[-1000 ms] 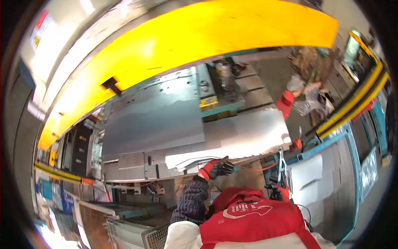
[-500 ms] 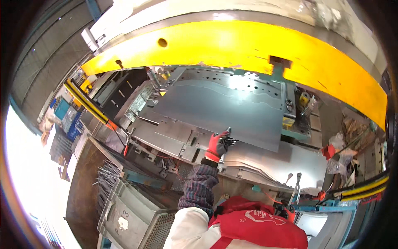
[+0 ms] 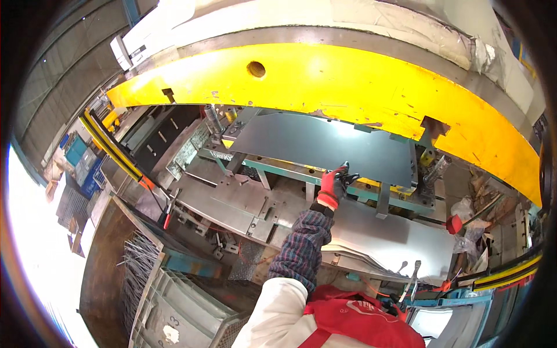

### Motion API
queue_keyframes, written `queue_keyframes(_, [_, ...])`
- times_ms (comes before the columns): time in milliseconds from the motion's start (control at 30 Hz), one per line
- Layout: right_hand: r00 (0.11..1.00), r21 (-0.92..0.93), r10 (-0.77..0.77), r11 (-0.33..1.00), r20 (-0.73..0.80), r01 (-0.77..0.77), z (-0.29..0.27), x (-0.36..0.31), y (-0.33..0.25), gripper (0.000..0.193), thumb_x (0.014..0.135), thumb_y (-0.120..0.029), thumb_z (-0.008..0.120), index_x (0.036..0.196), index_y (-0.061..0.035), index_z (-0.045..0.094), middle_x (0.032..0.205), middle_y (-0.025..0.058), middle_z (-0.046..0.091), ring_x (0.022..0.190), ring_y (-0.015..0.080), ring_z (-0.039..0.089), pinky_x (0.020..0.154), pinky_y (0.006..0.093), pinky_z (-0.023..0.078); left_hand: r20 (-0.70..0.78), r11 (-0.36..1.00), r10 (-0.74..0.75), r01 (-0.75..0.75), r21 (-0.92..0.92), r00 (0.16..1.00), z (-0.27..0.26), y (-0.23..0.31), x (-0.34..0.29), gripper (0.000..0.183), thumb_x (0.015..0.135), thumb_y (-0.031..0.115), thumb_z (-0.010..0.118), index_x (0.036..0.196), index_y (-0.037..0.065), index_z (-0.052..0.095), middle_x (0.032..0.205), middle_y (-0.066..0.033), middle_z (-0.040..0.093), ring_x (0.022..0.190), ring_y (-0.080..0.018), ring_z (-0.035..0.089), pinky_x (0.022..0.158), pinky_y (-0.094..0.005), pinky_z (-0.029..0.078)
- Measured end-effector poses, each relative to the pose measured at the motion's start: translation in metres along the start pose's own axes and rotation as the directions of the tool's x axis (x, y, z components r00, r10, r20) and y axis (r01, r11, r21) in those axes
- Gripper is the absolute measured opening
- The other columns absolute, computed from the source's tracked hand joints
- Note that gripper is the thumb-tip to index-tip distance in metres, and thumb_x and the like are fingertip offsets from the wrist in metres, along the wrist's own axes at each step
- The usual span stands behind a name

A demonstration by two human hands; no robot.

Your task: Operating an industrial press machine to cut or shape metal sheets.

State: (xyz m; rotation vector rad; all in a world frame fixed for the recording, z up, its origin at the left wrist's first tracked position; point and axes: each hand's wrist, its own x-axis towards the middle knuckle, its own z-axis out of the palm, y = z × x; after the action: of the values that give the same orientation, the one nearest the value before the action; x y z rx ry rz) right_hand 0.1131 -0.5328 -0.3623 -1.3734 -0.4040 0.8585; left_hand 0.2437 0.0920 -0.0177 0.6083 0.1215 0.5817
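My left hand [image 3: 339,182], in a red glove with dark fingers, reaches forward to the near edge of a flat grey metal sheet [image 3: 313,145]. Its fingers are apart, the tips right at that edge; whether they press on it cannot be made out. The sheet lies on the green-framed die [image 3: 278,165], and its far side runs beneath the yellow press beam [image 3: 348,81]. My right hand does not show plainly.
More metal sheets [image 3: 400,240] lie stacked on the near ledge, a tool [image 3: 415,272] at their edge. At lower left stand a grey crate [image 3: 180,307] and a bin of thin metal strips [image 3: 139,264]. Yellow-black posts [image 3: 113,145] flank the press.
The sheet has slid away from me, farther onto the die, and the die's green front now shows. My left hand has followed it forward and right. The view has shifted too.
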Motion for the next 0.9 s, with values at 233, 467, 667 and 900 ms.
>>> queue_keyframes(233, [0.600, -0.167, 0.199, 0.851, -0.775, -0.498, 0.116, 0.011, -0.027, 0.053, 0.062, -0.025, 0.067, 0.109, -0.0085, 0.050, 0.118, 0.0185, 0.036, 0.104, 0.0215, 0.041, 0.089, 0.0305, 0.031, -0.119, 0.981, -0.088, 0.066, -0.182, 0.989, -0.006, -0.009, 0.012, 0.004, 0.075, 0.004, 0.050, 0.078, 0.002, 0.052, 0.072, -0.0071, 0.053, 0.061, -0.0213, 0.055, 0.062, -0.0375, 0.052])
queue_keyframes(467, [0.366, -0.053, 0.156, 0.864, -0.917, -0.502, 0.230, 0.039, -0.248, 0.057, 0.061, -0.018, 0.069, 0.109, 0.0014, 0.046, 0.106, 0.0150, 0.049, 0.097, 0.0216, 0.045, 0.085, 0.0308, 0.034, -0.128, 0.927, -0.205, 0.235, 0.291, 0.970, -0.026, -0.015, 0.002, 0.021, 0.073, 0.014, 0.059, 0.085, -0.002, 0.052, 0.070, -0.0050, 0.054, 0.059, -0.0173, 0.055, 0.060, -0.0283, 0.049])
queue_keyframes(667, [0.852, 0.019, -0.049, 0.997, -0.521, 0.069, 0.257, 0.107, -0.383, 0.033, 0.070, -0.002, 0.053, 0.103, -0.0005, 0.048, 0.077, 0.0035, 0.053, 0.058, 0.0064, 0.048, 0.052, 0.0181, 0.039, -0.026, 0.870, -0.045, 0.052, 0.490, 0.999, -0.038, 0.005, -0.042, 0.013, 0.075, 0.009, 0.055, 0.081, -0.003, 0.058, 0.074, -0.0075, 0.059, 0.065, -0.0153, 0.057, 0.062, -0.0254, 0.048])
queue_keyframes(900, [0.953, -0.203, 0.027, 0.975, -0.302, -0.092, 0.255, 0.184, -0.461, 0.031, 0.072, -0.007, 0.056, 0.101, -0.0032, 0.048, 0.062, 0.0043, 0.051, 0.045, 0.0088, 0.047, 0.039, 0.0210, 0.039, 0.024, 0.488, 0.297, -0.173, 0.856, 0.955, -0.026, 0.033, -0.064, 0.026, 0.073, 0.010, 0.057, 0.096, -0.001, 0.053, 0.082, -0.0082, 0.058, 0.073, -0.0146, 0.056, 0.065, -0.0235, 0.045])
